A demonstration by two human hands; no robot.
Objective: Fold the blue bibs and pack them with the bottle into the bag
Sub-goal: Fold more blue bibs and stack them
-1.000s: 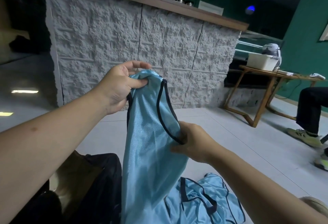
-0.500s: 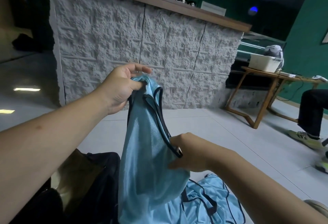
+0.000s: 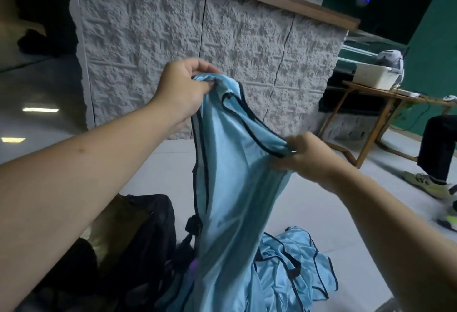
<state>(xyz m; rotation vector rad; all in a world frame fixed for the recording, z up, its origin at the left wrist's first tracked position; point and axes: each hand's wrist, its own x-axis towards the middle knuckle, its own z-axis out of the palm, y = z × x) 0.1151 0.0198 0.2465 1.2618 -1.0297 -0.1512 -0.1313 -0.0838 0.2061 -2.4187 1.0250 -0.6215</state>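
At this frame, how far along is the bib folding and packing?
Early. Nothing looks packed yet. In hand: the left hand and right hand each pinch a top edge of one blue bib, held up unfolded. Left: more bibs lie crumpled on the floor, the black bag sits beside them, and no bottle is in view.

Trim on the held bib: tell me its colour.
Dark navy, nearly black, edging the light blue bib; only the head view shows it.
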